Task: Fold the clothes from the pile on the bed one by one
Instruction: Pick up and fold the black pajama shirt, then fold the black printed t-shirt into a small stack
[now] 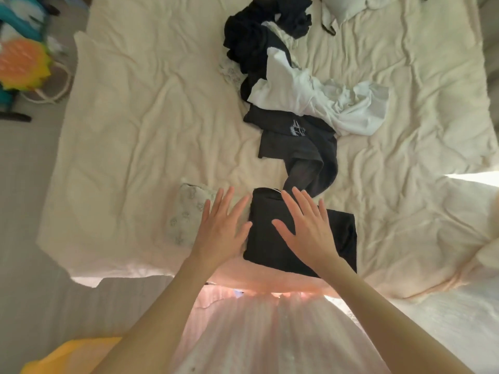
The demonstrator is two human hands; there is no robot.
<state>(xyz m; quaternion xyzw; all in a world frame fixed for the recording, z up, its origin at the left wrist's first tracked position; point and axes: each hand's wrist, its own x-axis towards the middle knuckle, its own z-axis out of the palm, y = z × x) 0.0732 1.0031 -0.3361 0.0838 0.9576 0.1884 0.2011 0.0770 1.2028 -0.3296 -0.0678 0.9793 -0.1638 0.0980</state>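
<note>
At 9 o'clock, beside the bed (pixel 135 125), colourful toys (pixel 23 63) lie on the floor. On the cream cover, near 7 o'clock from the centre, a small folded patterned cloth (pixel 189 211) rests just beside the left hand (pixel 220 230). This hand is flat with the fingers spread wide and holds nothing; its thumb side touches the left edge of the folded black garment (pixel 270 247). The folded black garment lies close to the near edge of the bed, at 6 o'clock. The right hand (pixel 307 228) rests flat on top of it, fingers straight and spread, gripping nothing. From the top of this garment toward 12 o'clock runs the pile: a dark grey garment (pixel 294 141) with a small pale print, then a white garment (pixel 324 103) spreading toward 2 o'clock, then crumpled black clothes (pixel 251 36) at the far end. At 1 o'clock, at the top edge, lies a white pillow (pixel 348 6).
</note>
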